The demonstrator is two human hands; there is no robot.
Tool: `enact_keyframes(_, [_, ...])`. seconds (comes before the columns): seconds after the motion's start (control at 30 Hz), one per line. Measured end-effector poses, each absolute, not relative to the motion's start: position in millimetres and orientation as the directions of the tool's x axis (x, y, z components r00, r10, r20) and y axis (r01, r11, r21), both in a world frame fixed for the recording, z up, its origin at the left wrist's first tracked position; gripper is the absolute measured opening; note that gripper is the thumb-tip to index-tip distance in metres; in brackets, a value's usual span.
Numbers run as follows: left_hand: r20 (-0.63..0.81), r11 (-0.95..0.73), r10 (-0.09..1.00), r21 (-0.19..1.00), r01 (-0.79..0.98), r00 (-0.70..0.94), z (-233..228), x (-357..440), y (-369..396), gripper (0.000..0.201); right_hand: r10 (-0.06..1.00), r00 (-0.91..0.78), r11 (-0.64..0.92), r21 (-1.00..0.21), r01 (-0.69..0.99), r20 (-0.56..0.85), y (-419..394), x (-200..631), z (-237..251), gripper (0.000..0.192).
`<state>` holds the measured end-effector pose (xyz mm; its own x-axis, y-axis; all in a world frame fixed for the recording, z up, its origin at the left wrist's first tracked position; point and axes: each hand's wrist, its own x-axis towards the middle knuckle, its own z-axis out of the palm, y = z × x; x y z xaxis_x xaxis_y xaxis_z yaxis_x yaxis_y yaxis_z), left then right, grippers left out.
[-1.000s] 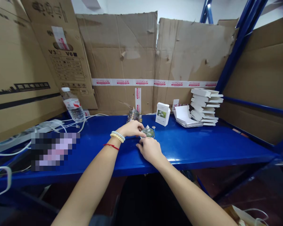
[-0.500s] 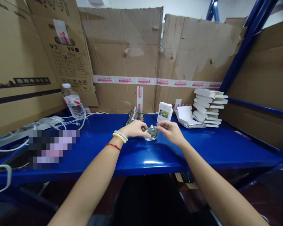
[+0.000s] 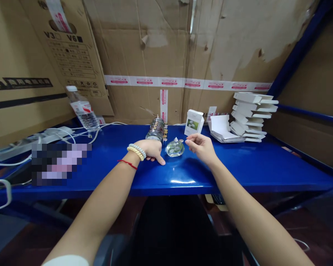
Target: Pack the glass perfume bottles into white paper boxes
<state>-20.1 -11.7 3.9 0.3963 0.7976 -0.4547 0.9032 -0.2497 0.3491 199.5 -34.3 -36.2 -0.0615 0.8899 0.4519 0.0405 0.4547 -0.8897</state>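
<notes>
Glass bottle (image 3: 175, 147) sits btwn both hands, touching neither: left hand (image 3: 152, 149) at 9 o'clock, loosely curled, empty; right hand (image 3: 201, 146) at 3, half-open, empty.

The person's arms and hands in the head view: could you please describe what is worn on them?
Both forearms are bare. The left hand has two beaded bracelets at the wrist, one pale whitish-green and one yellow, with a thin red string just behind them. The right hand and its wrist show nothing worn.
</notes>
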Motion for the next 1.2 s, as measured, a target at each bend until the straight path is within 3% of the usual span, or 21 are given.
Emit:
enact_keyframes(0.2, [-0.443, -0.165, 0.847, 0.307, 0.937, 0.294, 4.8, -22.2, -10.9, 0.041, 0.895, -0.070, 0.445, -0.892, 0.078, 0.440, -33.2, 201.2, -39.1, 0.028])
enact_keyframes(0.3, [-0.456, -0.117, 0.858, 0.275, 0.954, 0.237, 10.1, -29.5, -22.1, 0.029, 0.902, -0.051, 0.432, -0.899, 0.072, 0.429, -32.1, 203.8, -39.3, 0.030])
enact_keyframes(0.4, [-0.271, -0.182, 0.933, 0.217, 0.959, 0.239, 5.8, -36.4, -43.9, 0.010, 0.910, 0.008, 0.415, -0.909, -0.038, 0.415, -37.2, 206.3, -37.9, 0.033])
enact_keyframes(0.5, [0.143, -0.287, 0.955, 0.212, 0.934, 0.261, -13.8, -32.1, -71.4, 0.042, 0.932, 0.046, 0.359, -0.898, -0.257, 0.359, -54.5, 205.7, -37.2, 0.031])
enact_keyframes(0.6, [0.050, -0.270, 0.963, 0.247, 0.931, 0.266, -37.3, -16.1, -98.5, 0.077, 0.968, 0.048, 0.234, -0.814, -0.531, 0.247, -79.6, 200.1, -37.6, 0.030])
enact_keyframes(0.67, [0.018, -0.302, 0.951, 0.258, 0.918, 0.308, -46.9, -6.4, -115.4, 0.082, 0.983, 0.042, 0.162, -0.739, -0.654, 0.178, -93.9, 194.3, -37.8, 0.029])
enact_keyframes(0.87, [0.061, -0.362, 0.925, 0.441, 0.821, 0.375, -46.2, -15.8, -153.9, 0.059, 0.998, -0.052, -0.007, -0.676, -0.736, 0.047, -102.0, 181.6, -41.4, 0.021])
enact_keyframes(1.07, [0.261, -0.218, 0.965, 0.730, 0.648, 0.030, -51.5, -24.3, -168.6, 0.030, 0.999, -0.030, 0.003, -0.632, -0.775, 0.041, -100.2, 177.4, -53.3, 0.012])
enact_keyframes(1.2, [0.301, -0.202, 0.951, 0.786, 0.584, -0.075, -49.6, -12.2, -157.6, 0.023, 0.998, -0.050, -0.009, -0.644, -0.765, 0.046, -105.3, 174.7, -55.9, 0.016])
